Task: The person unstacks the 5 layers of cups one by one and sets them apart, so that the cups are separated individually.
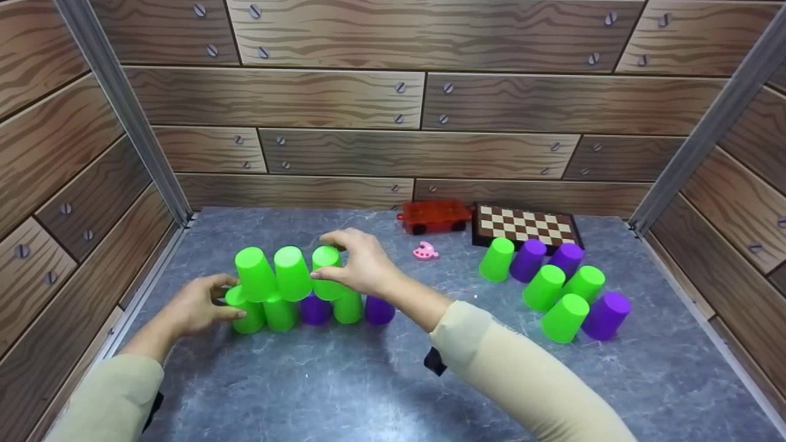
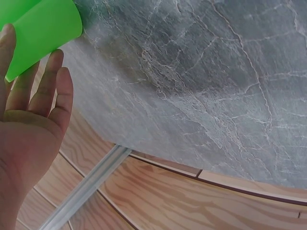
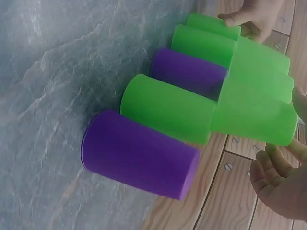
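Nearby, left on the counter (image 1: 344, 387), the left hand (image 1: 195, 305) loosely surrounds the bottom row's leftmost green cup (image 1: 248, 320), its grip relaxed; the right hand (image 1: 363, 265) pinches the top row's rightmost green cup (image 1: 329, 290). Seven more cups (image 1: 544, 288) stand right; beyond sit a pink toy (image 1: 424, 252), red wagon (image 1: 437, 215) and chessboard (image 1: 528, 226).

Pale beige long sleeves (image 1: 528, 371), slightly wrinkled, each have a small black piece (image 1: 435, 362) jutting from beneath.
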Tool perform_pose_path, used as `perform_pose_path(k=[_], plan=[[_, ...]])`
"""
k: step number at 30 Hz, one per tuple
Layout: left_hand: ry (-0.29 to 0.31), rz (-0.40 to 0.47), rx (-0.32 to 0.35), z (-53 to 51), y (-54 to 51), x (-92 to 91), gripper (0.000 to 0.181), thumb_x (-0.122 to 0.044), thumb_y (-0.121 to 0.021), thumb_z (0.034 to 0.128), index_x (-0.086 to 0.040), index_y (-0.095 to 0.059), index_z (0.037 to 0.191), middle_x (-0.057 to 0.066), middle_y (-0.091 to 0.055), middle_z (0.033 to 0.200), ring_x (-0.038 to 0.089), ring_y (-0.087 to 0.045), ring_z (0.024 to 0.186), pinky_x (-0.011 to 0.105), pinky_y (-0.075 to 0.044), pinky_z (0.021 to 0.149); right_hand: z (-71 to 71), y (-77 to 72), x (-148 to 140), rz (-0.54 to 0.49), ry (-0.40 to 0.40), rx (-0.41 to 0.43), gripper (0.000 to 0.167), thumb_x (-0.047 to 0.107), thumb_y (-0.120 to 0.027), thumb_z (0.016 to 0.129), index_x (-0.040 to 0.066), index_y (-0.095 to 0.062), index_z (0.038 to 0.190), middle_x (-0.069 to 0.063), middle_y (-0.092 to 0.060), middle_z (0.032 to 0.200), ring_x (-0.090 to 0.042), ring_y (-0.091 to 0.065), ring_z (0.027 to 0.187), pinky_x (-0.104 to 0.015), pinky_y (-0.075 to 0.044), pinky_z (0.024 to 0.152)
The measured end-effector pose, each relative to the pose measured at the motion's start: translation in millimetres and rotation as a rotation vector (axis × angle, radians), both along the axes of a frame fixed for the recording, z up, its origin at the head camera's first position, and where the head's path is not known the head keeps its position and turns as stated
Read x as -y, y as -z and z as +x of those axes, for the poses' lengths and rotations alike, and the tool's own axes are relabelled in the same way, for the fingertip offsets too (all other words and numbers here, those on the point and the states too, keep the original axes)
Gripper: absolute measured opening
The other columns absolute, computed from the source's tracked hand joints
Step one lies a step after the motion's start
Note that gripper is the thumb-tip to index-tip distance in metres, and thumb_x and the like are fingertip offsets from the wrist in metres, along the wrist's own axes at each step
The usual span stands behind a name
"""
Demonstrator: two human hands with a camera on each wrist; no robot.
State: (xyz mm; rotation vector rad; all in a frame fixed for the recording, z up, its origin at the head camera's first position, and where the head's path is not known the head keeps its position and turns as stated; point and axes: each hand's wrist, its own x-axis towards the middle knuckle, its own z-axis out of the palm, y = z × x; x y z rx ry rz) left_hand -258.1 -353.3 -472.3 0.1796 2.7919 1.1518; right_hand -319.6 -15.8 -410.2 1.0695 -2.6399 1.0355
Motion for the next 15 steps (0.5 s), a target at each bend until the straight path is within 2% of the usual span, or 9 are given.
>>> perform_pose_path(k=[7,15], plan=[[0.017,0.01,-0.003,0.5,-2.0,-1.8,0.067,-0.015,-0.09,0.087,0.011,-0.057,0.138,0.033,-0.066,0.131,0.049,-0.065,0.122,0.053,-0.059,0.096,-0.1,-1.3,-4,-0.05,-0.003,0.04,0.047,0.032,-0.088,0.09,0.009,-0.074,0.129,-0.003,-0.072,0.115,-0.017,-0.066,0.104,-0.03,-0.055,0.091],[0.004,0.0,0.0,1.3,-1.4,-1.2,0.066,-0.016,-0.091,0.0866,0.01,-0.058,0.138,0.033,-0.065,0.132,0.05,-0.065,0.122,0.056,-0.058,0.098,-2.0,-23.6,-41,-0.08,-0.07,0.014,0.043,0.026,-0.087,0.091,0.008,-0.074,0.128,-0.005,-0.074,0.119,-0.018,-0.066,0.104,-0.035,-0.059,0.086]])
